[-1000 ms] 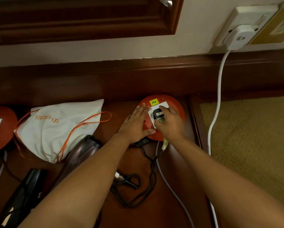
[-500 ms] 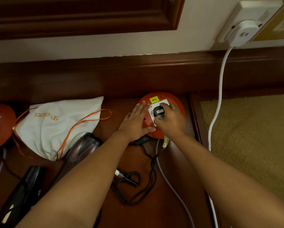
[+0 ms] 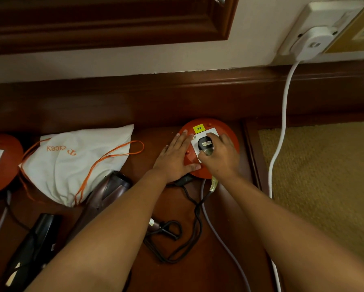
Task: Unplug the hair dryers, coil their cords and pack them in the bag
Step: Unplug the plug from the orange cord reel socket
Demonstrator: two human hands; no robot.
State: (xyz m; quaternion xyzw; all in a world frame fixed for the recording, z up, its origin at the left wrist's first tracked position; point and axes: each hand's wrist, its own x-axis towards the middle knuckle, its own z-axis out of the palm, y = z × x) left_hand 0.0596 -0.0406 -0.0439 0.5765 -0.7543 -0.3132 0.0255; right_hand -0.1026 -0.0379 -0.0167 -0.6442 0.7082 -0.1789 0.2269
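A black plug (image 3: 205, 144) sits in the white socket of a round red extension reel (image 3: 229, 131) marked M4. My right hand (image 3: 223, 157) grips that plug. Flat on the reel's left side rests my left hand (image 3: 174, 159), fingers straight. The plug's black cord (image 3: 189, 234) runs down in loose loops to a brown hair dryer (image 3: 107, 192), partly hidden by my left forearm. A black hair dryer (image 3: 31, 245) lies at lower left. The white drawstring bag (image 3: 75, 163) with orange cords lies left of the reel.
A second red reel (image 3: 2, 163) sits at the far left edge. A white cable (image 3: 282, 123) drops from a wall socket plug (image 3: 311, 43) across the tan carpet (image 3: 324, 175). A grey cable (image 3: 221, 239) leaves the M4 reel. Dark wooden skirting runs behind.
My right hand has shifted its fingers around the black plug. The left hand stays flat on the reel and the plug remains in the socket.
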